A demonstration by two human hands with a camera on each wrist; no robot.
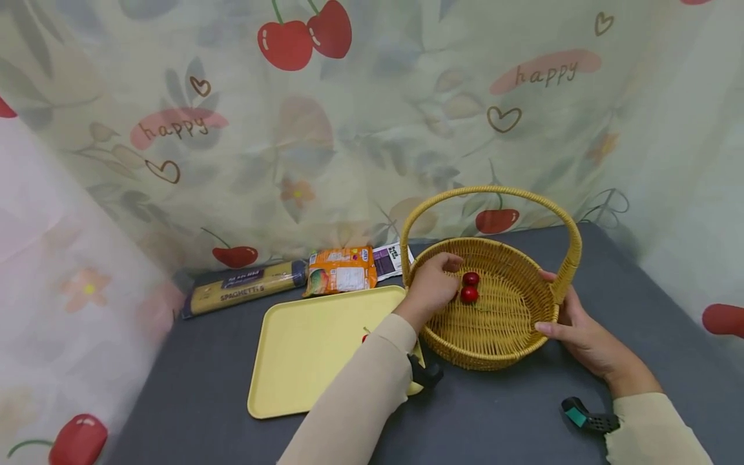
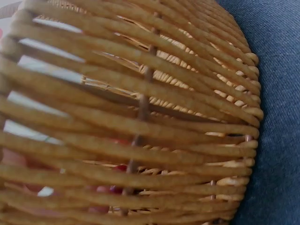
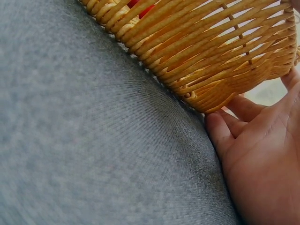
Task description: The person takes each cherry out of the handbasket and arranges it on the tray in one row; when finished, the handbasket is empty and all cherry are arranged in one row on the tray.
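A round wicker basket [image 1: 488, 358] with a tall arched handle stands on the dark table. Two shiny round red fruits [image 1: 469, 295] lie inside it, towards the left. My left hand [image 1: 433, 287] reaches over the left rim, its fingers down inside beside the fruits. Whatever those fingertips hold is hidden, and I cannot tell if they pinch anything. Through the weave, the left wrist view shows bits of red fruit [image 2: 112, 189]. At the right side of the basket, my right hand [image 1: 587, 339] grips the wall, thumb on the rim; its fingers [image 3: 248, 110] reach round the outside.
A pale yellow tray [image 1: 302, 355] sits left of the basket, with a stemmed red fruit [image 1: 365, 338] partly behind my left sleeve. Along the back lie a spaghetti pack [image 1: 244, 287], an orange packet [image 1: 341, 268] and a purple-and-white packet [image 1: 388, 260]. A patterned curtain [image 1: 372, 142] hangs behind.
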